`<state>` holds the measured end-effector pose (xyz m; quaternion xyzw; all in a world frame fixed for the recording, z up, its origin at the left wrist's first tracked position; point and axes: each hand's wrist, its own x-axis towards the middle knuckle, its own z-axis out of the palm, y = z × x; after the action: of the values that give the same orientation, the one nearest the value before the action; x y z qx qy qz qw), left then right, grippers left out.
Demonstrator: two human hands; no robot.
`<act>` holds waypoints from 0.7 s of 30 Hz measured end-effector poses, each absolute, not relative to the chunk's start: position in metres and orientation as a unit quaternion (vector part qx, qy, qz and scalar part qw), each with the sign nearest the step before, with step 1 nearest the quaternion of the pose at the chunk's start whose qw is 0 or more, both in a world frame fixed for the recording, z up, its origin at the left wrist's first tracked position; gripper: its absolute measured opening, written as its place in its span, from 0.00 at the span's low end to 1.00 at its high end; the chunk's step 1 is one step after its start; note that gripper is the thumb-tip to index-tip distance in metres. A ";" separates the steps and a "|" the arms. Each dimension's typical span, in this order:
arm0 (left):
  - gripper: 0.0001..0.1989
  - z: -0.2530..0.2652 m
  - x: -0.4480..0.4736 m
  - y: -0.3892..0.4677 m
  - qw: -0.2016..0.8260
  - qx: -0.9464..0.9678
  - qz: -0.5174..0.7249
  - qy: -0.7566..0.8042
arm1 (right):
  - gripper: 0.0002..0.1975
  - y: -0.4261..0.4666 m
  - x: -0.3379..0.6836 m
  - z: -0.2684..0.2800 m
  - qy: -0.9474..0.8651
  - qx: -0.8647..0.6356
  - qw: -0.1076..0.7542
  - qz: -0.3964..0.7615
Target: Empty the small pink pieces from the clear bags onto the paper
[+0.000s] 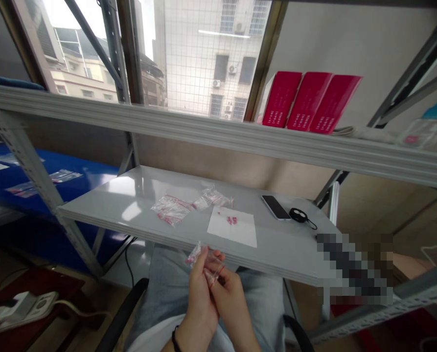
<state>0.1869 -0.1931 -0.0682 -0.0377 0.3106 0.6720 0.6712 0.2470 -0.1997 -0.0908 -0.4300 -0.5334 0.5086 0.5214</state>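
Note:
Close to my body, just in front of the shelf edge, my left hand (199,286) and my right hand (228,288) are pressed together around a small transparent zip bag (212,276). A red line runs along its mouth. One crumpled end, with something pinkish-red at it, sticks out at the fingers of my left hand; what lies inside is too small to make out. Beyond the hands, a white paper sheet (218,232) bears a few small red pieces (232,220). Left of the sheet are two loose groups of red-lined zip bags (171,208), the other bags (211,197) lying further back.
A phone (276,207) and a round black object with a loop (298,215) rest on the grey shelf (189,183). Above, a rail (203,128) crosses in front, carrying red boxes (310,101). A power strip (31,308) sits at lower left.

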 end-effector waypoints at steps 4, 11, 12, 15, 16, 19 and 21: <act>0.05 -0.069 0.188 -0.192 0.681 -0.031 0.661 0.314 | 0.20 -0.197 0.248 -0.093 -0.456 -0.424 0.555 0.552; 0.06 -0.071 0.191 -0.193 0.691 -0.002 0.650 0.317 | 0.20 -0.198 0.251 -0.094 -0.421 -0.395 0.559 0.595; 0.06 -0.071 0.192 -0.193 0.690 0.000 0.653 0.314 | 0.20 -0.198 0.251 -0.095 -0.416 -0.396 0.562 0.595; 0.06 -0.070 0.192 -0.195 0.677 0.007 0.664 0.317 | 0.18 -0.198 0.249 -0.097 -0.423 -0.401 0.558 0.591; 0.05 -0.069 0.192 -0.195 0.673 0.009 0.667 0.320 | 0.18 -0.198 0.249 -0.098 -0.428 -0.403 0.556 0.588; 0.04 -0.069 0.192 -0.194 0.668 0.007 0.671 0.321 | 0.16 -0.198 0.248 -0.097 -0.441 -0.413 0.555 0.572; 0.05 -0.068 0.193 -0.193 0.671 -0.006 0.672 0.312 | 0.16 -0.198 0.248 -0.095 -0.450 -0.425 0.556 0.555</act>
<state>0.1928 -0.1934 -0.0675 -0.0057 0.3123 0.6724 0.6711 0.2477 -0.1977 -0.0951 -0.4250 -0.4502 0.5550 0.5556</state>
